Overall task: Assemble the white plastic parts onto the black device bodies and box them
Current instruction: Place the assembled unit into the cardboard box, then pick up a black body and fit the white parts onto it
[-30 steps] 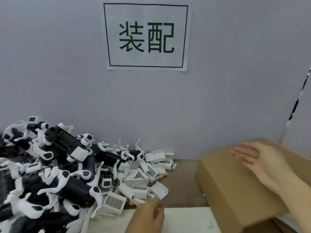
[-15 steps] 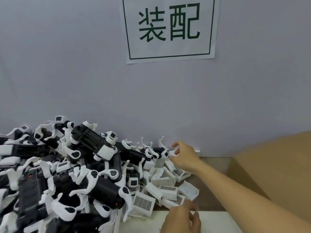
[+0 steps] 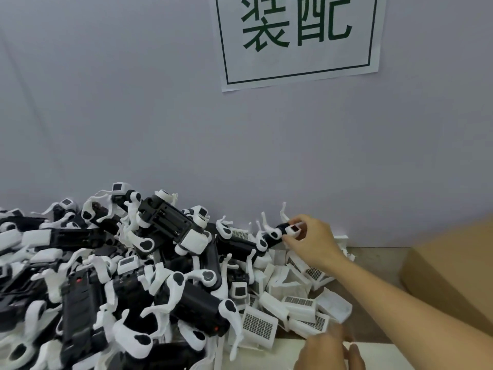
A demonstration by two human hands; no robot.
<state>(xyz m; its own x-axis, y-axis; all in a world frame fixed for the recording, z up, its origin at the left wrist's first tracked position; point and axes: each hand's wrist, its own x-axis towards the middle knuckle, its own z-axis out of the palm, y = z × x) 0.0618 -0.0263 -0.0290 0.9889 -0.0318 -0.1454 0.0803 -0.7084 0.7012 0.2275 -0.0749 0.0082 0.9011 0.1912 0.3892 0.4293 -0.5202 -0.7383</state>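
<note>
A heap of black device bodies [image 3: 186, 297] with white legs and heads fills the left of the table. Loose white grille parts [image 3: 298, 301] lie at its right edge. My right hand [image 3: 313, 243] reaches over these parts to the back of the heap. Its thumb and fingertips pinch the white head end of one black device body [image 3: 277, 233] that lies by the wall. My left hand [image 3: 326, 352] is low at the bottom edge, just in front of the white parts. It is blurred, and its grip is unclear.
A brown cardboard box [image 3: 453, 273] stands at the right, partly behind my right forearm. A grey wall with a paper sign [image 3: 296, 38] rises right behind the heap. A white sheet [image 3: 381, 356] covers the table's near edge.
My right hand left the cardboard box, swung left to the heap and took hold of a device's head end. The view shifted left, so the box slid toward the right edge.
</note>
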